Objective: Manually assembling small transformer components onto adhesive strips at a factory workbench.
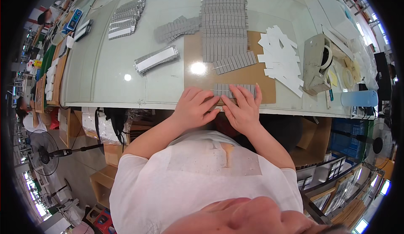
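Observation:
A grey segmented strip (244, 90) lies at the near edge of the table, on a brown board (193, 78). My left hand (194, 105) is closed at the strip's left end, its bent fingertips partly hiding that end. On top of the strip rest the spread fingers of my right hand (243, 110), its little finger held out at the strip's right end. The fingertips of both hands nearly meet. Just beyond them lies another grey segmented strip (235, 63), slightly tilted, below a tall stack of the same strips (224, 28).
White paper strips (280, 59) lie in a loose pile to the right, beside a tape dispenser (317, 63) and a blue cylinder (359, 98). Leftward are a white-topped bundle of strips (157, 59), overlapping grey strips (176, 29) and a farther stack (127, 18).

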Tool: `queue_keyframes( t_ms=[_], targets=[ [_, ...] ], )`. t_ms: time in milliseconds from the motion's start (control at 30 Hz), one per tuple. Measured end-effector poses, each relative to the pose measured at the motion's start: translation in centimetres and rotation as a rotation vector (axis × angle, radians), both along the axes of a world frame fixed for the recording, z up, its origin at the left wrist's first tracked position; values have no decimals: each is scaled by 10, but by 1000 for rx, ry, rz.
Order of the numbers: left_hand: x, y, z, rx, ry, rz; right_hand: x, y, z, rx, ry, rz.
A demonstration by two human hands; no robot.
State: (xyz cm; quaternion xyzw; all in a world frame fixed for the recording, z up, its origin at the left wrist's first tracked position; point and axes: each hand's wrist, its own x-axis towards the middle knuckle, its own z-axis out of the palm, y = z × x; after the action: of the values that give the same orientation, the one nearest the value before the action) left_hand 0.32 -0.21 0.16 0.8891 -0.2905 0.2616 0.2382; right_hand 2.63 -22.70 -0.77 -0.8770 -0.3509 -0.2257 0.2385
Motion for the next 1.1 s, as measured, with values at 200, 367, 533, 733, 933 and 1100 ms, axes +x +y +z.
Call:
queue_keyframes(
  t_ms=[200,367,533,733,933,1100],
  targets=[
    [1,-1,2,-5,-6,-9,-1,0,1,0,-1,-3],
    [-1,1,-1,9,11,-7,-1,-2,1,40,-24,-6],
    [-1,0,3,79,41,-22,0,-11,-3,98,-46,-101],
    [-1,-3,7,157,88,-33,1,-9,0,89,-59,-82],
    [0,-5,9,199,115,-38,0,-9,-1,84,-46,-80],
    [0,-5,8,198,116,-31,0,-9,1,86,-40,-74]
  ],
)
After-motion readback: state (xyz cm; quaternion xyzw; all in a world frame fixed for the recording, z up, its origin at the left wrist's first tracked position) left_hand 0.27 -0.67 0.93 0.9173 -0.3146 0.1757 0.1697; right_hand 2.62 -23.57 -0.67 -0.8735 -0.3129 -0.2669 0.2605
